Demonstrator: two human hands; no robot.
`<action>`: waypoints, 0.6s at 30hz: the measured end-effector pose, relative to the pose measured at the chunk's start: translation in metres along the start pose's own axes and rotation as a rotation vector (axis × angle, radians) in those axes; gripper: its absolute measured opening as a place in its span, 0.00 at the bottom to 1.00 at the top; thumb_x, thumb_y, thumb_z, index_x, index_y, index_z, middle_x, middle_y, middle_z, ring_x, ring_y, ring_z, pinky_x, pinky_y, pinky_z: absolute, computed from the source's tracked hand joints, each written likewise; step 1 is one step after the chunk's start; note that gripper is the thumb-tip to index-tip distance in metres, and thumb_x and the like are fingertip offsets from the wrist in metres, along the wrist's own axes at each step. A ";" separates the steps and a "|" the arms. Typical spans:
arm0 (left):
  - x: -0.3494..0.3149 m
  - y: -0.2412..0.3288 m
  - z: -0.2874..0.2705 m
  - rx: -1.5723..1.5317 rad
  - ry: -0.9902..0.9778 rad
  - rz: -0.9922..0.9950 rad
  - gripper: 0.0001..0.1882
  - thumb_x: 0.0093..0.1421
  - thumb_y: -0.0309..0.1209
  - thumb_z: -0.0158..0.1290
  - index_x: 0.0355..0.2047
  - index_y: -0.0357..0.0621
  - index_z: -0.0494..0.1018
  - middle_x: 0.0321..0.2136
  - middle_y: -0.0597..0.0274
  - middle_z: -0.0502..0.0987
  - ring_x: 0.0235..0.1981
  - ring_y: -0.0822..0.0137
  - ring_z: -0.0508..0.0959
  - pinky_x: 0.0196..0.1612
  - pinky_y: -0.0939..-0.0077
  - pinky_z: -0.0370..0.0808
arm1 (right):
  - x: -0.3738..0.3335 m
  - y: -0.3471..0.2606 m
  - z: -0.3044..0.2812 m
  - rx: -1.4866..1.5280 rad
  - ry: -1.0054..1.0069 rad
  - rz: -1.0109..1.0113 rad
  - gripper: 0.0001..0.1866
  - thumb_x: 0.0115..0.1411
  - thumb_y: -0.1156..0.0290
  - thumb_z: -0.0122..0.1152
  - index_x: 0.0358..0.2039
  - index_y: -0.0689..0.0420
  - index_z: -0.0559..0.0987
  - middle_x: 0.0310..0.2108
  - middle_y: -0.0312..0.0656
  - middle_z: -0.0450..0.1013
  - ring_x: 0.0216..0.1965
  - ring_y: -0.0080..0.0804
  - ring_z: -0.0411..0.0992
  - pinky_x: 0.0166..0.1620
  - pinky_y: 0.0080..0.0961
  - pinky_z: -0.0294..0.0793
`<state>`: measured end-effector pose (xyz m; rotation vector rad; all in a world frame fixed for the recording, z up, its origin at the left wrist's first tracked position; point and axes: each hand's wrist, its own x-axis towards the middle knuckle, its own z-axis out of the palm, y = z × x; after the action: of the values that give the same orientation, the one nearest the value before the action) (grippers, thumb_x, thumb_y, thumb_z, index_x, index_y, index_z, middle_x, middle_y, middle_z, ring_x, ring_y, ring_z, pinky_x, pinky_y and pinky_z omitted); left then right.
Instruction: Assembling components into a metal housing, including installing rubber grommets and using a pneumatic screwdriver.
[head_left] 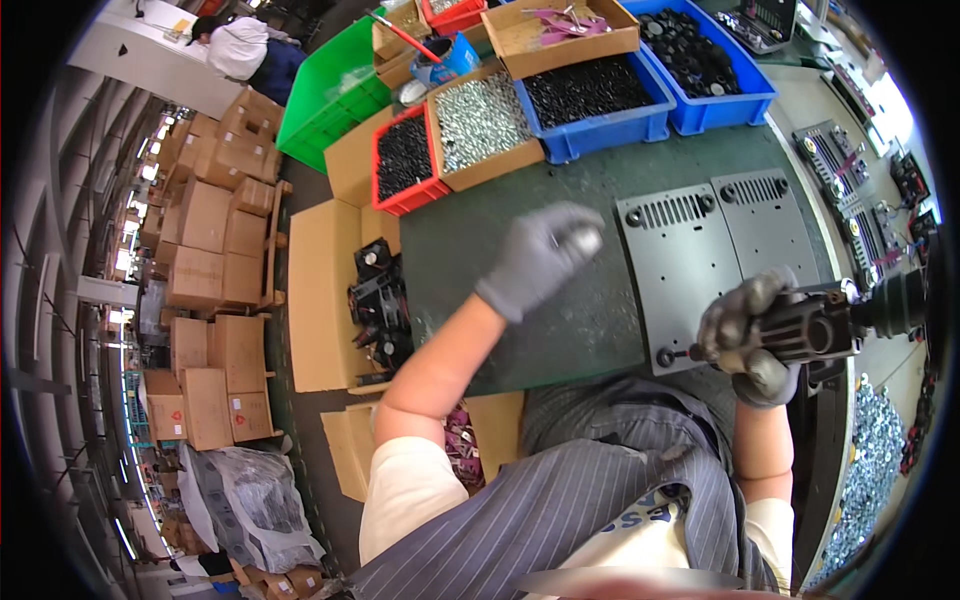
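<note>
Landmark, left slotted metal plate (668,290); right hand (752,338) wraps a power driver (812,328) by its near-right corner, bit (691,353) beside its near-left round black foot (666,357); left hand (545,255) half-curled, left of plate, contents unclear; advisable: bit square, pressure steady.

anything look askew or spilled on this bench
The cardboard tray looks askew: it sits at an angle, seemingly overlapping the left blue bin of black parts. At right, small metal pieces lie heaped; whether a container holds them, I cannot tell.
</note>
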<state>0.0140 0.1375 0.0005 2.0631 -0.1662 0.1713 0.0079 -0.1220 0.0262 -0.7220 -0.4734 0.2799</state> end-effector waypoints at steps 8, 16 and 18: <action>0.136 -0.087 -0.137 0.341 -0.029 -0.247 0.19 0.62 0.39 0.46 0.51 0.45 0.69 0.40 0.53 0.77 0.41 0.67 0.76 0.45 0.75 0.70 | 0.004 0.008 -0.016 0.029 0.170 -0.031 0.27 0.40 0.68 0.70 0.38 0.58 0.65 0.21 0.38 0.66 0.19 0.29 0.68 0.25 0.25 0.71; 0.150 -0.079 -0.153 0.519 0.141 -0.309 0.24 0.55 0.40 0.51 0.49 0.41 0.69 0.43 0.46 0.75 0.44 0.59 0.75 0.48 0.71 0.69 | 0.006 0.011 -0.028 -0.034 0.261 -0.016 0.26 0.41 0.68 0.69 0.38 0.58 0.65 0.22 0.39 0.66 0.20 0.29 0.68 0.25 0.26 0.70; 0.142 -0.049 -0.131 0.509 0.169 -0.313 0.23 0.54 0.40 0.52 0.47 0.40 0.71 0.40 0.48 0.76 0.41 0.60 0.76 0.46 0.71 0.71 | 0.007 0.008 -0.036 -0.042 0.215 0.005 0.26 0.41 0.67 0.69 0.38 0.57 0.65 0.23 0.39 0.66 0.24 0.30 0.68 0.28 0.28 0.71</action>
<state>0.1561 0.2692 0.0483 2.5313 0.3367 0.2080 0.0311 -0.1341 -0.0004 -0.7844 -0.2742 0.1946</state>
